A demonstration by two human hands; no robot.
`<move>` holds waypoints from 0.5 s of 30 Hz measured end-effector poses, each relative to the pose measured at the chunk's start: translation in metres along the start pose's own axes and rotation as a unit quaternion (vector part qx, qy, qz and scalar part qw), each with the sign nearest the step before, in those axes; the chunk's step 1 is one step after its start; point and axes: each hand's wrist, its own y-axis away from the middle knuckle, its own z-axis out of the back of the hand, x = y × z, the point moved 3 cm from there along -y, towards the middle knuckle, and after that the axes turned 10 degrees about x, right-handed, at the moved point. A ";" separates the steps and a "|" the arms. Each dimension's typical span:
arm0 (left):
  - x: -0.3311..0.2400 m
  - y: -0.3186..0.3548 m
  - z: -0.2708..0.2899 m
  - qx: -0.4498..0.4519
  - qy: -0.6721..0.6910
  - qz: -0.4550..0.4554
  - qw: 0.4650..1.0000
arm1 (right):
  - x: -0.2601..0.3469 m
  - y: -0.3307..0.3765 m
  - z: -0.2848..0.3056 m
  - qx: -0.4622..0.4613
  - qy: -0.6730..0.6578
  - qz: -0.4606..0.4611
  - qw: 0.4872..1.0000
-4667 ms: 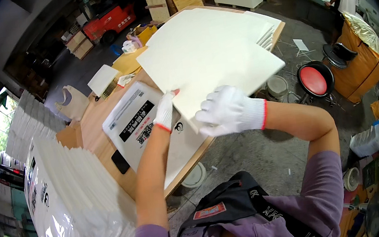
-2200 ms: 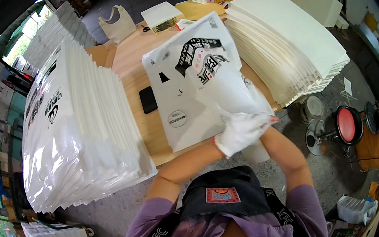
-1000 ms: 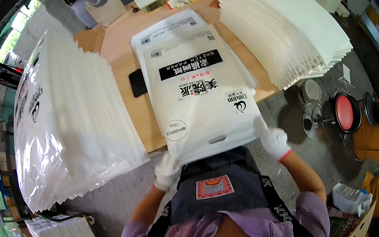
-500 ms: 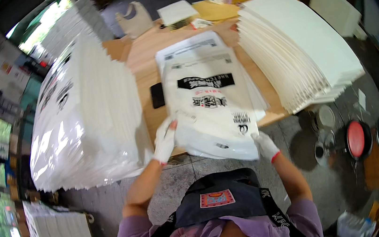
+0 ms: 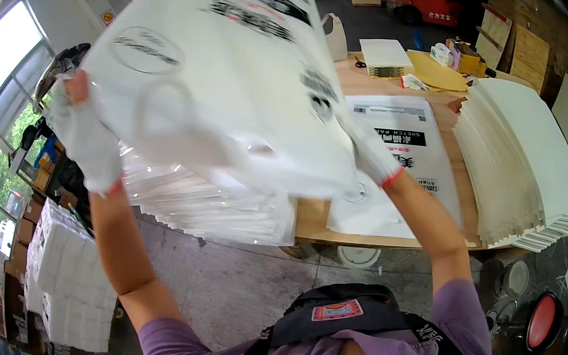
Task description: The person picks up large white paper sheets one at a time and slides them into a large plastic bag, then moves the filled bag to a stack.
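Observation:
My two white-gloved hands hold up a large flat plastic-wrapped paper pack (image 5: 217, 93), white with black and red print. It hangs tilted and partly blurred above the left side of the table. My left hand (image 5: 88, 130), thumb showing, grips its left edge. At the lower right edge, my right hand (image 5: 372, 156) is closed on it, the fingers partly hidden. Below the raised pack lies a tall stack of similar wrapped packs (image 5: 210, 211), mostly covered from sight. On the wooden table (image 5: 314, 222), another printed plastic bag (image 5: 438, 165) lies flat to the right.
A fanned stack of white sheets (image 5: 528, 147) stands at the table's right end. Toward the back are scissors (image 5: 360, 63), a small pile of white boards (image 5: 384, 55) and a yellow sheet (image 5: 437, 70). A white stack (image 5: 70, 282) stands lower left; a red forklift (image 5: 429, 0) is beyond.
Both hands have lifted the paper pack off the table and carried it up and left over the wrapped stack. The view has turned left, and the flat printed bag beneath is now uncovered.

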 end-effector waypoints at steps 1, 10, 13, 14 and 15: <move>0.013 -0.017 0.027 -0.009 0.035 0.005 0.999 | 0.020 -0.030 -0.036 0.026 -0.061 0.005 0.998; 0.233 0.069 0.234 0.094 -0.458 0.267 0.842 | 0.039 -0.126 -0.110 0.099 0.213 -0.139 0.962; 0.260 0.135 0.216 -0.080 -0.044 0.109 0.990 | 0.037 -0.116 -0.087 0.066 0.162 -0.122 0.977; 0.283 0.171 0.252 -0.139 0.082 0.038 0.986 | 0.028 -0.107 -0.079 0.107 0.099 -0.085 0.986; 0.292 0.214 0.232 -0.202 0.076 0.079 0.973 | 0.021 -0.088 -0.060 0.089 0.089 -0.082 0.989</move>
